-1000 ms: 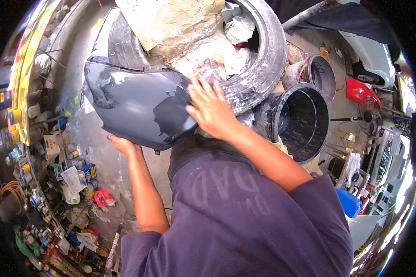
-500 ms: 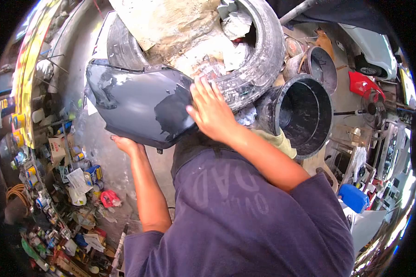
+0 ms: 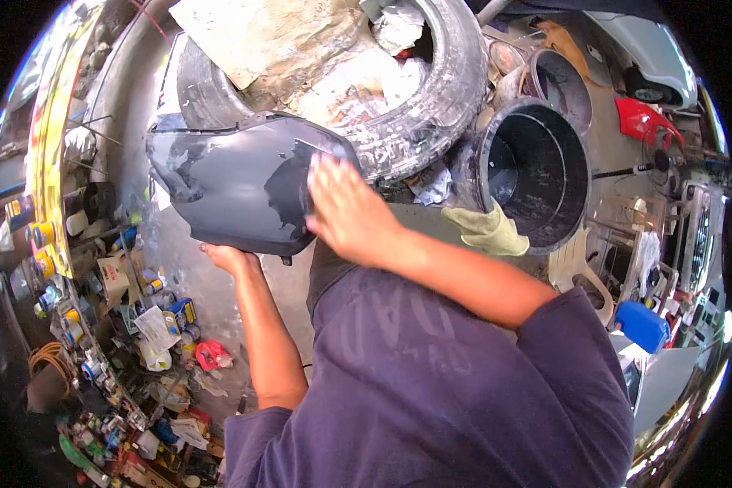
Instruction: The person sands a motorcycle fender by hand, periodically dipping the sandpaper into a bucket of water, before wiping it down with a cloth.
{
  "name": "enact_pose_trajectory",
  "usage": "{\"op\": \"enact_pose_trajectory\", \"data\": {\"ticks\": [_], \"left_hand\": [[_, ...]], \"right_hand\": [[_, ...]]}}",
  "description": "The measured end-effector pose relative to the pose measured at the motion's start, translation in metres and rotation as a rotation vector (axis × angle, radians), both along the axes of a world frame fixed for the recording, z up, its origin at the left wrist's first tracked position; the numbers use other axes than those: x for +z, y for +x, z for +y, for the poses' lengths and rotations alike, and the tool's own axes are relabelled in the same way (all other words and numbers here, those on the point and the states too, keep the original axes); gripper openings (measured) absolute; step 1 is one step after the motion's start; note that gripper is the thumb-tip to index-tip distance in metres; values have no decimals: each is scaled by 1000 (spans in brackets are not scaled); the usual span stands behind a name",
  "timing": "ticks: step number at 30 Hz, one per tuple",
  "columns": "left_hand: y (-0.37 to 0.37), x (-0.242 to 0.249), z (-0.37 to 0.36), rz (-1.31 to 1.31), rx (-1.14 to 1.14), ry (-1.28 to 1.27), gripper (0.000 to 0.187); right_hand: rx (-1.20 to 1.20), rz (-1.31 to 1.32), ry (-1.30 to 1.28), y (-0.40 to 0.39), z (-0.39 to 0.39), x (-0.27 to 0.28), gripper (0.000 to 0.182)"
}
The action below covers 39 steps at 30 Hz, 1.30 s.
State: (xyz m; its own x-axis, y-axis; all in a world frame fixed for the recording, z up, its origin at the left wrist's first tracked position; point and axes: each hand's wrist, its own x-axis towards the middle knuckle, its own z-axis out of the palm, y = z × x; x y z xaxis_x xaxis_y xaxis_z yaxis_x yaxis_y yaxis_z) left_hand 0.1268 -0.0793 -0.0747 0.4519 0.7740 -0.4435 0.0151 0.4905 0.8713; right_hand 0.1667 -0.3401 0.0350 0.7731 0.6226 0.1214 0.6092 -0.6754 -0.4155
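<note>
A dark grey body panel [image 3: 232,195] with glossy wet-looking patches lies tilted in front of me, its upper edge against a worn tyre [image 3: 431,122]. Under its lower edge, my left hand [image 3: 229,257] grips and supports the panel, with most of its fingers hidden beneath. My right hand [image 3: 346,207] lies flat on the panel's right end, fingers stretched out and slightly blurred. Whether anything thin is under that palm cannot be seen. Crumpled paper [image 3: 333,89] and a dirty brown sheet [image 3: 276,37] fill the tyre's middle.
A large black bucket [image 3: 537,175] stands right of the tyre, a pale yellow cloth [image 3: 492,229] over its rim. Behind it is another bucket [image 3: 563,85]. Cans, papers and boxes [image 3: 115,281] clutter the left floor. At right are a blue container [image 3: 642,325] and a red part [image 3: 647,122].
My right hand has slid left and slightly down, further onto the panel. My left hand stays under the lower edge. The view has shifted a little.
</note>
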Motion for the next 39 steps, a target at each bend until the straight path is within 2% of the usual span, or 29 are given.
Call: {"op": "enact_pose_trajectory", "data": {"ticks": [2,4,7,9,11,15,18,22,27,30,31,34,35,39], "left_hand": [[-2,-4,0,-22,-12,-10,65],[-2,2,3,-13,-46,-8,63],[1,12,3,45,-94,-10,60],[2,19,-3,88,-107,-8,60],[-1,4,1,38,-109,74,58],[1,3,7,3,-91,75,53],[1,-3,12,21,-105,91,55],[7,8,5,53,-98,58,60],[4,2,6,57,-78,91,60],[8,15,-3,124,-58,68,63],[8,13,-1,118,-45,60,63],[6,8,7,113,-30,33,65],[6,8,7,117,-39,26,66],[6,13,-1,133,-36,56,67]], "right_hand": [[-187,79,137,29,6,-12,67],[-264,132,244,19,9,-15,65],[-277,272,300,-13,-4,-8,66],[-341,367,383,3,-2,-7,67],[-397,447,475,28,1,-10,69],[-364,490,415,-10,-11,7,69],[-414,533,492,1,-10,11,68],[-435,546,465,34,-8,-2,67],[-433,648,426,-1,-25,8,68],[-324,493,331,42,-13,-15,69],[-360,555,348,39,-13,-2,68],[-352,473,448,-4,-26,2,66],[-344,537,426,-15,-31,6,65],[-390,500,461,28,-19,1,62]]}}
